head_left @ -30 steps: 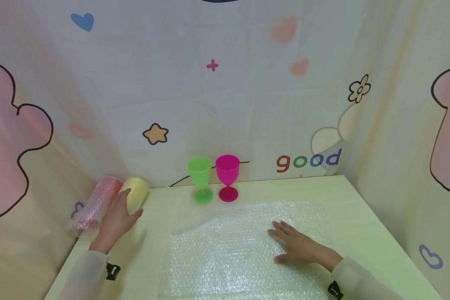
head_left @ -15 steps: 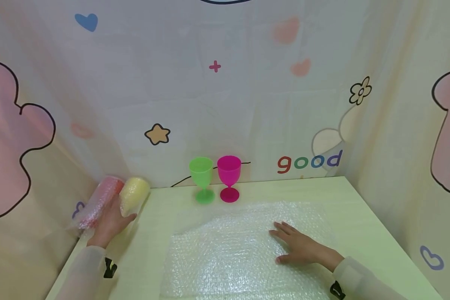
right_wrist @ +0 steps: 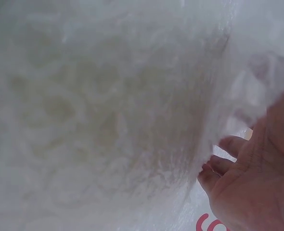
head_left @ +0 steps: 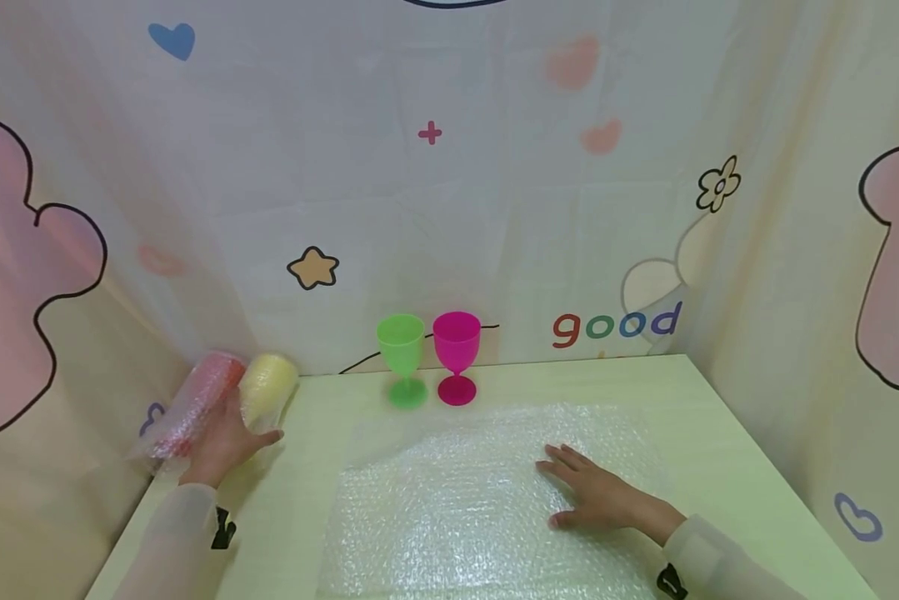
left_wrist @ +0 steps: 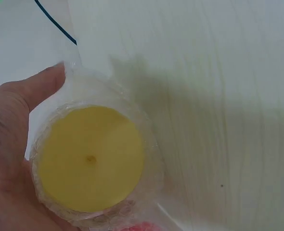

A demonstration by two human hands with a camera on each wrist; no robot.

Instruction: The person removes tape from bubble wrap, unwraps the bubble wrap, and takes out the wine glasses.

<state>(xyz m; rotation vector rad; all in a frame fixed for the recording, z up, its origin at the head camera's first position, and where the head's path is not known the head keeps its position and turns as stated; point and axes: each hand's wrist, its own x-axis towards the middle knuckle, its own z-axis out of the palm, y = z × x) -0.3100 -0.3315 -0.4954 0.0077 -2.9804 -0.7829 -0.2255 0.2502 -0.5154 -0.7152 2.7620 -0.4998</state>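
Note:
At the table's left edge, my left hand (head_left: 222,437) lies alongside a yellow bubble-wrapped bundle (head_left: 269,387). Its thumb is stretched out to the right; the other fingers are largely hidden between that bundle and a red bubble-wrapped one (head_left: 202,400). The left wrist view shows the yellow bundle's round, flat end (left_wrist: 91,159) with a small central mark, beside the palm. My right hand (head_left: 599,496) rests with spread fingers on a flat sheet of bubble wrap (head_left: 442,508). A green goblet (head_left: 402,354) and a pink goblet (head_left: 456,350) stand upright behind the sheet.
The pale wooden table (head_left: 726,483) meets a printed curtain (head_left: 449,217) at its back. More curtain hangs along both sides. The two bundles lean close to the left curtain.
My left hand has moved down and slightly left from above the yellow bundle, its fingers sinking between the two bundles. The right hand stays on the bubble wrap.

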